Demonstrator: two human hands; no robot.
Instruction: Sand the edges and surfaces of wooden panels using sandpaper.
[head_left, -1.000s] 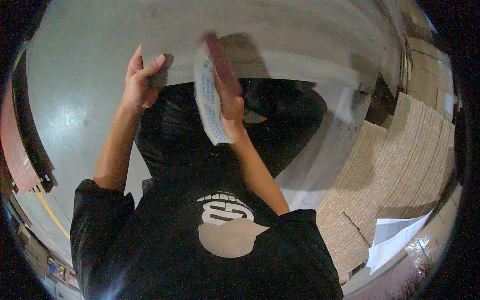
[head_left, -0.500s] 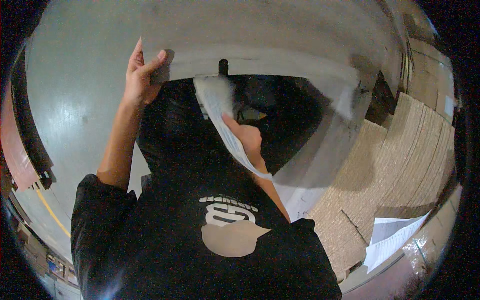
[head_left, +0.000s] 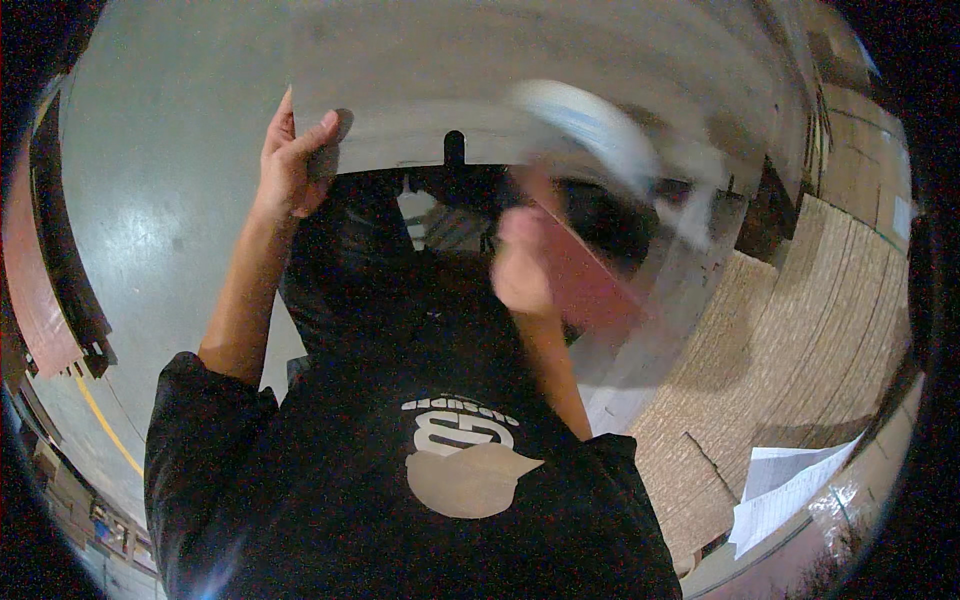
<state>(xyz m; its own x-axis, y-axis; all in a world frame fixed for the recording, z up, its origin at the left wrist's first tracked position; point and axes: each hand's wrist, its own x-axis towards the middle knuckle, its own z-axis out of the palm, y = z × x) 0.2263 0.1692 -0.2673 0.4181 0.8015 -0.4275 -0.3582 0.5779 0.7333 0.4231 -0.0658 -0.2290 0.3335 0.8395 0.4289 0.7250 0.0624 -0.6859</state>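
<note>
My left hand [head_left: 296,160] grips the left edge of a large grey-brown cardboard sheet [head_left: 400,90], its thumb on top. A short dark slot [head_left: 454,148] cuts into the sheet's near edge. My right hand [head_left: 522,265], smeared by motion, is closed in front of my body, below that edge. From it slants a flat reddish thing [head_left: 585,265], also blurred. Above this, over the sheet, sweeps a curved white-and-blue thing [head_left: 585,120]; whether the two are one piece I cannot tell.
To the right stands a big stack of corrugated cardboard [head_left: 780,320]. White printed papers [head_left: 790,490] lie at its near end. Beyond my left arm stretches grey floor [head_left: 150,240] with a yellow line [head_left: 108,425]. A reddish stack [head_left: 40,310] sits at the far left.
My right hand has shifted slightly right. The white strip has swung from above my lap up and right over the sheet, and a reddish surface now shows. My left hand keeps its grip.
</note>
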